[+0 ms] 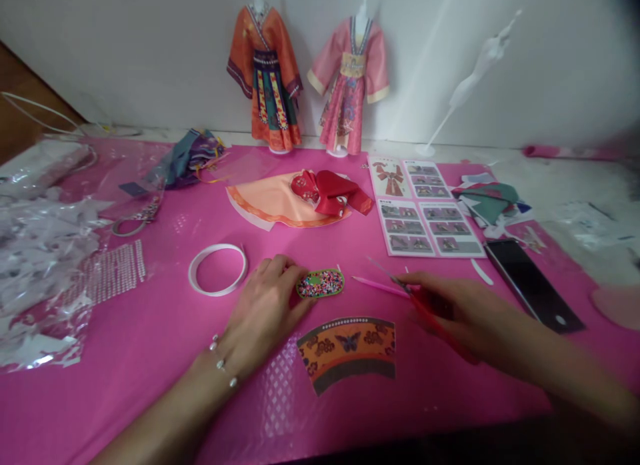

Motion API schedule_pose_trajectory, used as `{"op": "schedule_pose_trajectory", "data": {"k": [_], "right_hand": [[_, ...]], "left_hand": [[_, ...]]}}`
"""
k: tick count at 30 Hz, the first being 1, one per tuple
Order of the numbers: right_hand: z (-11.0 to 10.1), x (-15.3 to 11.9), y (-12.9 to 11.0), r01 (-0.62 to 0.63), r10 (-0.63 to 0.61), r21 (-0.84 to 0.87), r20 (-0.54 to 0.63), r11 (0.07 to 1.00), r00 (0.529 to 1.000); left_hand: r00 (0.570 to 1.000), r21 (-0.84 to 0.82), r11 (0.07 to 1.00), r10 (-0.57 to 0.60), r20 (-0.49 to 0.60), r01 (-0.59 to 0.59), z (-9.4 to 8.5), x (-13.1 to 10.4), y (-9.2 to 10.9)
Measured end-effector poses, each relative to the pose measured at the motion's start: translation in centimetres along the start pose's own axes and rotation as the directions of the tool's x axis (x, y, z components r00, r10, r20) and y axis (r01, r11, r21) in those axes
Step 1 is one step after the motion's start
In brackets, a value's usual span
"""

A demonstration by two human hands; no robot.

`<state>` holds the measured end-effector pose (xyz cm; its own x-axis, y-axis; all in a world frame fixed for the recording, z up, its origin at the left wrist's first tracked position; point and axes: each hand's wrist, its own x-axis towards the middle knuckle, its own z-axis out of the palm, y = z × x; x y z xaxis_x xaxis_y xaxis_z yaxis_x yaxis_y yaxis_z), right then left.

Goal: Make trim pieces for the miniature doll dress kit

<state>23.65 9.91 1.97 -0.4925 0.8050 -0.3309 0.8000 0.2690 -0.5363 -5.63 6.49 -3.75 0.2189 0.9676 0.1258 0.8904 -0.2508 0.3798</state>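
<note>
My left hand [273,293] has its thumb and fingers closed on the left end of a small oval piece [327,283], green-rimmed and covered in multicoloured specks. My right hand [445,301] grips a pair of scissors [433,313] by the red handles, with the thin blades pointing left above the table. Beneath the blades lies a pink pen [380,287]. In front of both hands rests a curved orange fabric piece [349,343] with a butterfly and a dark border.
A white tape roll [218,270] lies left of my left hand. An instruction sheet [425,208] and a phone [530,281] are at right. Behind are a peach skirt piece [265,201] with red cloth and two dressed doll forms [267,71]. Plastic bags [40,251] cover the left side.
</note>
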Motion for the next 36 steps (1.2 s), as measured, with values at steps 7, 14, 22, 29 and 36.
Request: {"op": "schedule_pose_trajectory", "data": {"k": [7,14,22,29,36], "right_hand": [[1.6,2.0,-1.8,0.214,-0.252,-0.324,-0.081,0.922,0.964],[2.2,2.8,-2.9,0.225,-0.244,-0.457,0.018,0.860,0.970],[2.0,3.7,-4.3,0.231,-0.221,-0.498,0.081,0.836,0.972],[2.4,4.2,-5.3,0.269,-0.256,-0.510,0.097,0.817,0.962],[2.1,4.2,-4.8,0.255,-0.256,-0.516,0.072,0.818,0.964]], "left_hand": [[1.000,-0.059,0.998,-0.008,0.024,0.010,-0.1,0.0,0.3],[0.998,-0.041,0.998,-0.053,0.034,0.054,0.1,0.1,0.4],[0.995,-0.047,0.996,-0.078,0.054,0.081,0.0,-0.1,0.2],[0.996,-0.032,0.996,-0.083,0.045,0.084,0.0,-0.1,0.0],[0.995,-0.049,0.995,-0.087,0.037,0.089,0.1,-0.2,0.2]]}}
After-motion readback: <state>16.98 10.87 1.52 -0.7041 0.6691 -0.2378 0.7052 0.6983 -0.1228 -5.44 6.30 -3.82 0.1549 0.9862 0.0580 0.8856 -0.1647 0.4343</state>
